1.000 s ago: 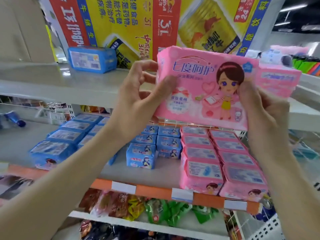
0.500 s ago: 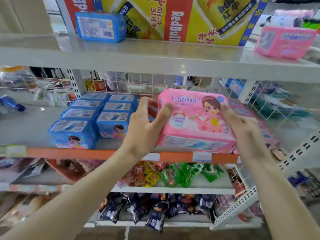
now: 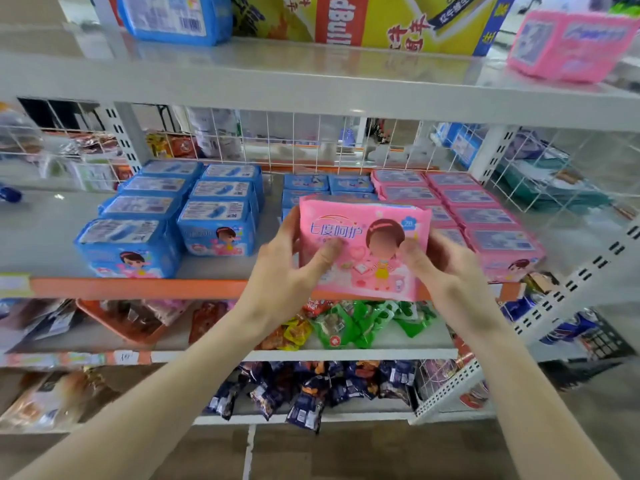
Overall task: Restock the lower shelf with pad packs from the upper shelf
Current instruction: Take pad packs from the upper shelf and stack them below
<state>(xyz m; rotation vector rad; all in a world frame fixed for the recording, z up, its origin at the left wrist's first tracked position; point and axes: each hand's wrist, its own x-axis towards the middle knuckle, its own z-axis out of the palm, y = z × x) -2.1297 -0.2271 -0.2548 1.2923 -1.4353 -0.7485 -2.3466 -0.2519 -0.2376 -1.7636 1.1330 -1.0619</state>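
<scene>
Both bare arms reach forward to the pink pad pack [image 3: 363, 271], one hand at each short side. The left hand [image 3: 287, 271] grips the pack's left edge, with the thumb laid across the front face and the fingers curled round behind. The right hand [image 3: 443, 268] grips the right edge likewise. The left forearm [image 3: 166, 393] rises from below-left of the pack, the right forearm [image 3: 526, 382] from below-right, and both wrists sit just under its lower corners.

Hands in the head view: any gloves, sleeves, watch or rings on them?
No. The left hand and right hand are bare, without gloves or visible rings. Both forearms are uncovered down to the frame edge: no sleeves, watch or bracelet show.
</scene>
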